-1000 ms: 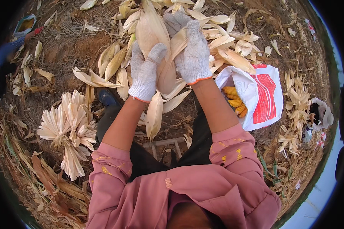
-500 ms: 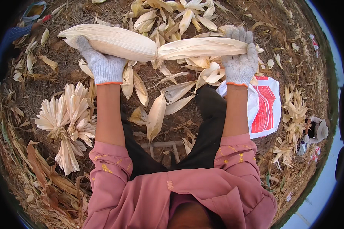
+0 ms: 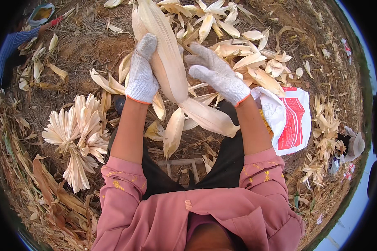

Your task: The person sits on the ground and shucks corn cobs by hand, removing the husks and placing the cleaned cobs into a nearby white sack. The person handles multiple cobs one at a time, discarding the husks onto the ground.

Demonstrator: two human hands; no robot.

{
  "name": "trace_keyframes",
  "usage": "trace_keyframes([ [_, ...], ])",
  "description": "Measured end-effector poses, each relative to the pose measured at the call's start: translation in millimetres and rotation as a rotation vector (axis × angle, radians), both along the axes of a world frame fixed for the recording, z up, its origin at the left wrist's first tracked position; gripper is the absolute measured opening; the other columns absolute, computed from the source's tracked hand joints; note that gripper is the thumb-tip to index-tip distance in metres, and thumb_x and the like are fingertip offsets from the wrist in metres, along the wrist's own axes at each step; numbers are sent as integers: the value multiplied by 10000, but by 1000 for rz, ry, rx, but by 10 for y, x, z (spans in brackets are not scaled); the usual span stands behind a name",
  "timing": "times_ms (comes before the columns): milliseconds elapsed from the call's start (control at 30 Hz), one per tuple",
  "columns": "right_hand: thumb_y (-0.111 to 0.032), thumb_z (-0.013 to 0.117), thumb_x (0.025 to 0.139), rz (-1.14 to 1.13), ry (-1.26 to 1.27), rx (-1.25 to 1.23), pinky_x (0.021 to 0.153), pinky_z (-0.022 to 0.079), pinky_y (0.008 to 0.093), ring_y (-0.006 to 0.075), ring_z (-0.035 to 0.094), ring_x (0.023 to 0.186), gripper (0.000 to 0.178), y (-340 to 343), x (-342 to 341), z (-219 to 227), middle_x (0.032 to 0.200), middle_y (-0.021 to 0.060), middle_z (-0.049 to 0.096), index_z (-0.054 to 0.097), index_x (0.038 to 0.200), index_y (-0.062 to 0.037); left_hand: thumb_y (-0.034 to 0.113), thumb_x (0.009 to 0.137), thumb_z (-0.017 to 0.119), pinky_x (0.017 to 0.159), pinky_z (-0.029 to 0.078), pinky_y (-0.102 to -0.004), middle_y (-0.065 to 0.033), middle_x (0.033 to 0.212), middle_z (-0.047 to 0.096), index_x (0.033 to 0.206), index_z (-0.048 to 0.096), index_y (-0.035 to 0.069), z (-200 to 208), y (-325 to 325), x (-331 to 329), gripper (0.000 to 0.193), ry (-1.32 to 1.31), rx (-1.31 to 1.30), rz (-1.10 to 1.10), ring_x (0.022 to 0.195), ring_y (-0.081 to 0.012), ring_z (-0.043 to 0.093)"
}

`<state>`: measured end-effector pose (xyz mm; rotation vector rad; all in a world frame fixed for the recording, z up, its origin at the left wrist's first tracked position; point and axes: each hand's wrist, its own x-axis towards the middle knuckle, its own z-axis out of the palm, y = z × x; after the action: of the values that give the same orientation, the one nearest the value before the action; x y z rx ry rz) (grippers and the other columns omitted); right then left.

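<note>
A large ear of corn in its pale husk slants up and away in front of me. My left hand, in a grey-white knit glove, grips its left side, the thumb along the husk and the other fingers hidden beneath. From the ear's lower end a folded-back husk leaf hangs toward my right knee. My right hand, gloved alike, is open close to the ear's right side, fingers apart and holding nothing. Whether its fingertips touch the husk, I cannot tell.
Loose husks litter the ground between my legs and beyond my hands. Tied husk bundles lie at left. A red-and-white sack with yellow contents stands by my right arm. Another person's blue sleeve shows far left, near a bag.
The ear has swung from lying crosswise to pointing away from me. My right hand has let go of the husk leaf and moved left and nearer; the leaf now hangs down.
</note>
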<state>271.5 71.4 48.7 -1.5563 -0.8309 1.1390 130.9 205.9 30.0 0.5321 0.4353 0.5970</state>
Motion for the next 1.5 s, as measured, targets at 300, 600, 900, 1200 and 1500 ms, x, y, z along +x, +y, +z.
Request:
trace_keyframes([
  [300, -337, 790, 700, -26, -6, -45, 981, 417, 312, 181, 523, 1141, 844, 114, -306, -174, 1263, 132, 535, 377, 1350, 9, 283, 905, 599, 816, 526, -323, -110, 1135, 582, 1283, 452, 8, 133, -227, 180, 490, 334, 411, 164, 956, -182, 608],
  [600, -320, 622, 882, -289, 562, 65, 906, 493, 361, 196, 558, 1077, 599, 120, -402, -159, 1242, 98, 516, 374, 1360, -58, 372, 957, 482, 992, 432, -409, -190, 1239, 542, 1294, 448, 16, -38, -45, 163, 491, -189, 108, 141, 1145, -283, 525],
  [900, -346, 710, 815, -558, 699, 307, 850, 534, 466, 240, 605, 1002, 558, 142, 44, -348, 1129, 89, 583, 469, 1251, -92, 381, 971, 437, 1063, 358, -531, -219, 1265, 504, 1285, 435, 35, -63, 164, -12, 467, -294, 56, 234, 1201, -373, 469],
  [1200, -291, 777, 736, -863, 654, 567, 917, 503, 436, 235, 545, 1055, 566, 7, 470, -150, 1107, 69, 539, 481, 1183, -113, 343, 977, 440, 879, 486, -430, -53, 663, 498, 1201, 509, -42, -79, 178, -69, 450, -405, -58, 57, 643, -198, 514],
  [1500, -304, 740, 756, -933, 540, 504, 903, 499, 450, 239, 519, 1056, 573, -33, 540, -35, 1123, 79, 496, 455, 1213, -110, 292, 1010, 376, 503, 347, -292, 40, 470, 270, 1117, 564, -62, 94, -76, 12, 415, 16, -64, 157, 413, -107, 197],
])
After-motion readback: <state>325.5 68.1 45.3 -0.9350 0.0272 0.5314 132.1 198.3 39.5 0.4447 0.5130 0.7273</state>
